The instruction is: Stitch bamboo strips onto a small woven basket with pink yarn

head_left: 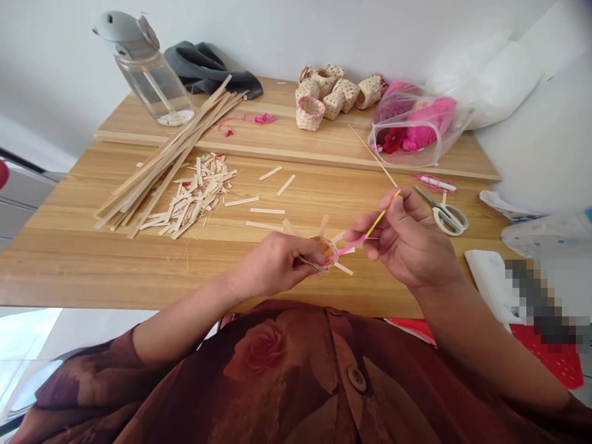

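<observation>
My left hand is closed on the rim of a small woven basket, whose loose strip ends fan out around it. In my right hand a thin yellow needle is pinched between thumb and fingers, slanting up to the right. Pink yarn runs from the needle's lower end down to the basket rim beside my left fingers. My left fingertips and part of the basket are hidden behind the hand.
Loose short strips and long wooden strips lie to the left, near a water bottle. Several finished baskets stand at the back. Scissors, a bag of pink yarn and a white case are right.
</observation>
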{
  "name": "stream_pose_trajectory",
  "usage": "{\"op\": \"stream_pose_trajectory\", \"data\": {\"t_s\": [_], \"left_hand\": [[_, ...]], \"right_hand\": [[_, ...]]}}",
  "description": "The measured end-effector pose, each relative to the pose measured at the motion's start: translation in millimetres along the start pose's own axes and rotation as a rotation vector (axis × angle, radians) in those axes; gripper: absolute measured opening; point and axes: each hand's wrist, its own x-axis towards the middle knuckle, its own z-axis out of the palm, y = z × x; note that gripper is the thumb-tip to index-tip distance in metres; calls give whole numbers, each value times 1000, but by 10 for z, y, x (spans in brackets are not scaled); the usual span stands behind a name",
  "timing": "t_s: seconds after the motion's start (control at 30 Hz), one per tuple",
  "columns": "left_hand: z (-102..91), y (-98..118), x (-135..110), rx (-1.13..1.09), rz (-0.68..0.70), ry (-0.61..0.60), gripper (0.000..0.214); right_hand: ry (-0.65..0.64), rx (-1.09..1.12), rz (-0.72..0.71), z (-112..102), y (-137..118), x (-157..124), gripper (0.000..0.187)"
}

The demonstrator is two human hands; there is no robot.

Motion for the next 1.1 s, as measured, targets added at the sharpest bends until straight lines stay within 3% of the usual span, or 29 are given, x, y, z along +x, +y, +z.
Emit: {"op": "stream_pose_trajectory", "data": {"t_s": [0.03, 0.1, 0.23, 0.33, 0.43, 0.53, 0.63, 0.7, 0.73, 0.83, 0.87, 0.93, 1.03, 1.1], "left_hand": [[-33, -4, 6, -104, -63, -19, 10], [-82, -24, 7, -286, -151, -82, 13], [-103, -89, -31, -557, -252, -182, 12], [-98, -121, -65, -665, -311, -227, 20], [-101, -130, -79, -725, -378, -273, 25], [-88, -136, -73, -760, -429, -297, 25], [-47, -153, -65, -763, -446, -319, 27], [-14, -166, -63, -765, -446, -334, 28], [0, -172, -64, -767, -445, -338, 28], [27, -179, -66, -754, -446, -332, 26], [31, -178, -66, -745, -446, -329, 25], [35, -172, -64, -727, -442, -325, 24], [42, -153, -66, -716, -435, -330, 22], [50, -142, -72, -726, -446, -322, 22]], "right_hand": [[-14, 66, 51, -51, -26, 27, 25], [19, 117, 12, -161, -75, 113, 24], [228, 29, -440, -400, -134, 318, 23], [428, -287, -706, -614, -83, 391, 26], [342, -825, -751, -886, 65, 432, 23], [272, -1002, -703, -1101, 248, 512, 14], [212, -1135, -612, -1067, 383, 551, 16], [82, -1139, -508, -884, 419, 505, 19], [-32, -1084, -385, -759, 420, 465, 20], [-572, -764, -39, -360, 391, 354, 30], [-749, -717, 7, -246, 383, 341, 31], [-981, -644, 48, -77, 388, 366, 30], [-1225, -563, 126, 40, 444, 478, 27], [-1282, -527, 187, 63, 483, 540, 25]]}}
